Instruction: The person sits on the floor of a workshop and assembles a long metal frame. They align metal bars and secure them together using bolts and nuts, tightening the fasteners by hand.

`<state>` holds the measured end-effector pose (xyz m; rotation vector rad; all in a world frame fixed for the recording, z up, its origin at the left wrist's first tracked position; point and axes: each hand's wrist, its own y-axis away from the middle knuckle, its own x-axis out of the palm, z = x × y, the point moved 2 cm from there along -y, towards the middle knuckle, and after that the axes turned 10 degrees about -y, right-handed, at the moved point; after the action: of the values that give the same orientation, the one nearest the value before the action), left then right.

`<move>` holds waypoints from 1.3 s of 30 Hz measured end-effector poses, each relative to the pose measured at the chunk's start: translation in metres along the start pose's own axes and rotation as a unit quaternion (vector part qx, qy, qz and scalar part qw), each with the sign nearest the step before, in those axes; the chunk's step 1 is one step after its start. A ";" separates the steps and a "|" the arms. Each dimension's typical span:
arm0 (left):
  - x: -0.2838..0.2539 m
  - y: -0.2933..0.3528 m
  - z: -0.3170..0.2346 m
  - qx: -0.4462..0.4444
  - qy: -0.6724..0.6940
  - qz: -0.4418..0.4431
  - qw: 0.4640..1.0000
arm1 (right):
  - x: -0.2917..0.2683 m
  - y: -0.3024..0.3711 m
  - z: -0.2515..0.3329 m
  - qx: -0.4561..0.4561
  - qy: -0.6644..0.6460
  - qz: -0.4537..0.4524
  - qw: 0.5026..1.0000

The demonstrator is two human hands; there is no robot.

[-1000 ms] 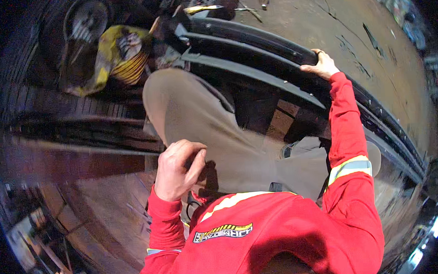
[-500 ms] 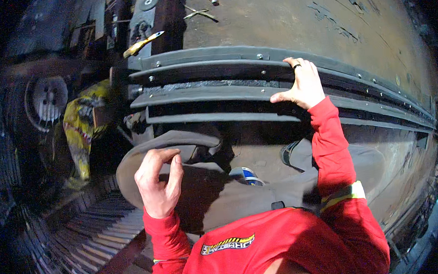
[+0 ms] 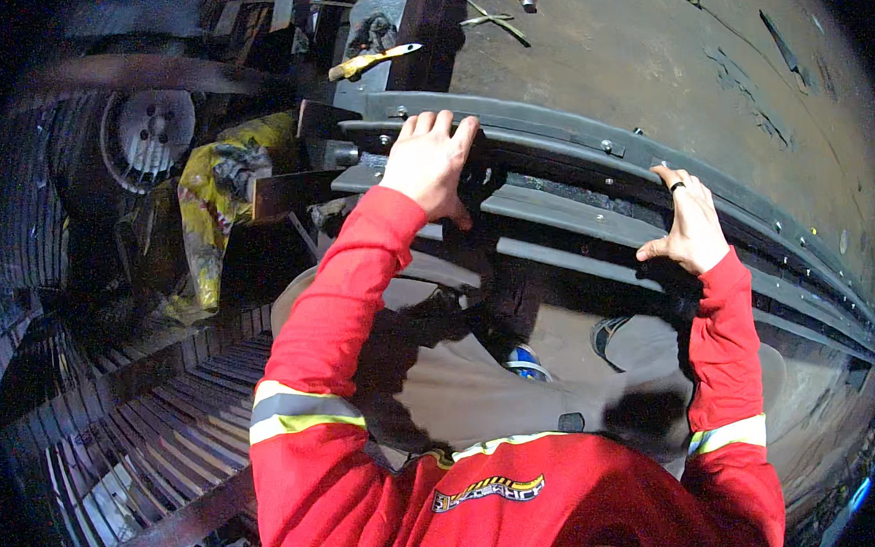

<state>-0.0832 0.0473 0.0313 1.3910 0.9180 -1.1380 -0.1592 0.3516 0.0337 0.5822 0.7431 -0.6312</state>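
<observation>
Now | left hand clasps top bar near its left end | right hand open, fingertips on same bar | advice: close right fully before shifting weight

— What's beyond your hands?
— A stained, cracked concrete floor, dimly lit.
— And out past your left hand?
— A wheel, a crumpled yellow cloth, and metal grating below it
</observation>
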 end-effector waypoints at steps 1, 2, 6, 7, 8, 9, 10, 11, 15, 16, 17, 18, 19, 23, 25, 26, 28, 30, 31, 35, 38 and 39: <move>-0.001 -0.002 0.003 0.013 0.003 -0.009 1.000 | -0.001 0.000 0.000 0.002 0.002 -0.004 1.000; -0.004 -0.002 0.007 0.007 0.014 -0.008 1.000 | -0.001 -0.002 0.003 -0.005 0.004 -0.008 1.000; -0.002 -0.004 0.008 -0.005 0.058 -0.025 0.998 | 0.000 0.003 -0.002 -0.003 0.022 -0.026 0.999; -0.003 -0.004 0.007 -0.013 0.056 -0.021 0.998 | 0.002 0.002 -0.002 -0.006 0.030 -0.033 0.999; -0.003 -0.003 0.005 -0.020 0.053 -0.017 0.998 | 0.004 0.003 0.000 -0.009 0.037 -0.040 0.998; -0.002 0.004 0.004 -0.033 0.059 -0.026 0.997 | 0.007 0.003 0.003 -0.019 0.055 -0.054 0.997; 0.001 0.006 -0.001 -0.043 0.067 -0.058 0.995 | 0.010 0.006 0.005 -0.011 0.056 -0.064 0.996; 0.002 0.007 -0.005 -0.056 0.072 -0.052 0.995 | 0.012 0.009 0.005 -0.010 0.046 -0.076 0.996; 0.012 0.022 -0.024 -0.107 0.072 -0.067 0.989 | 0.029 0.022 0.007 0.019 0.020 -0.095 0.995; 0.020 0.028 -0.028 -0.114 0.073 -0.091 0.987 | 0.035 0.027 0.006 0.024 0.019 -0.105 0.994; 0.028 0.032 -0.033 -0.127 0.086 -0.114 0.982 | 0.044 0.034 0.003 0.015 0.023 -0.121 0.992; 0.035 0.035 -0.036 -0.127 0.046 -0.135 0.982 | 0.051 0.038 0.002 0.018 0.031 -0.123 0.992; 0.040 0.038 -0.039 -0.137 0.036 -0.132 0.981 | 0.058 0.040 -0.001 0.012 0.038 -0.131 0.991; 0.047 0.042 -0.048 -0.153 0.023 -0.119 0.981 | 0.074 0.046 -0.011 -0.015 0.057 -0.164 0.985; 0.042 0.039 -0.050 -0.163 0.013 -0.095 0.982 | 0.077 0.045 -0.017 -0.027 0.066 -0.177 0.982; 0.037 0.038 -0.053 -0.168 0.010 -0.079 0.983 | 0.078 0.047 -0.018 -0.028 0.069 -0.180 0.981; 0.032 0.036 -0.055 -0.172 -0.009 -0.029 0.985 | 0.081 0.047 -0.021 -0.030 0.072 -0.180 0.981; 0.035 0.034 -0.057 -0.178 -0.018 -0.024 0.984 | 0.086 0.049 -0.024 -0.030 0.077 -0.192 0.978; 0.038 0.034 -0.057 -0.187 -0.013 -0.039 0.981 | 0.087 0.050 -0.024 -0.025 0.087 -0.206 0.974; 0.056 0.032 -0.060 -0.219 0.000 -0.097 0.971 | 0.097 0.053 -0.037 -0.051 0.076 -0.194 0.977; 0.061 0.033 -0.062 -0.215 0.013 -0.117 0.969 | 0.102 0.056 -0.043 -0.072 0.076 -0.212 0.972; 0.063 0.030 -0.064 -0.213 0.022 -0.121 0.969 | 0.097 0.053 -0.042 -0.069 0.117 -0.209 0.968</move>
<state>-0.0297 0.1031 -0.0233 0.9746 1.3055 -1.0110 -0.0841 0.3856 -0.0516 0.3739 1.1384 -0.9007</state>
